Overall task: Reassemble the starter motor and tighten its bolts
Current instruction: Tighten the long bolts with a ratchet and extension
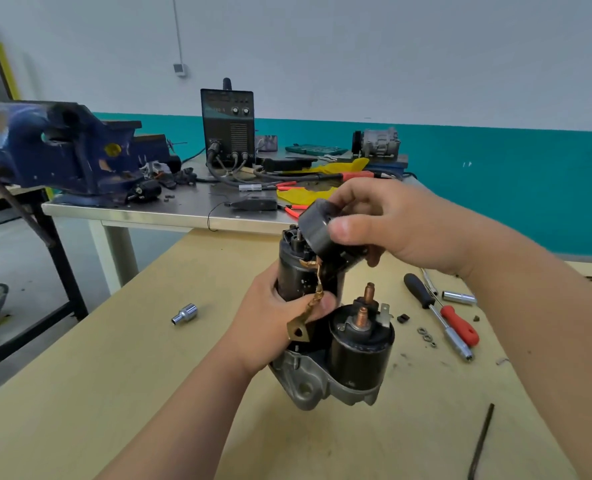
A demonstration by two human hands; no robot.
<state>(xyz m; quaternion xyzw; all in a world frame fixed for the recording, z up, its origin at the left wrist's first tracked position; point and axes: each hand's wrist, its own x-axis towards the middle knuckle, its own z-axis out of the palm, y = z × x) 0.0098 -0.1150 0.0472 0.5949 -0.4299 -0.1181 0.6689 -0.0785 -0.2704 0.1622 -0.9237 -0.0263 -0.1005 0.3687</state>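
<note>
The starter motor (325,348) is held upright over the wooden tabletop (149,375) with its nose housing lowermost, so that its open rear end faces up for refitting. The left hand (280,313) has its grip clenched round the motor body to steady it, and the thumb pins the braided copper lead (313,299) clear of the opening. The right hand (391,230) has its grip grasping the dark end cap (317,226), tilted over the body's top. It appears not yet seated, though the joint is partly hidden. Loose nuts (426,336) and a red-handled screwdriver (459,323) lie to the right, near enough for fastening.
</note>
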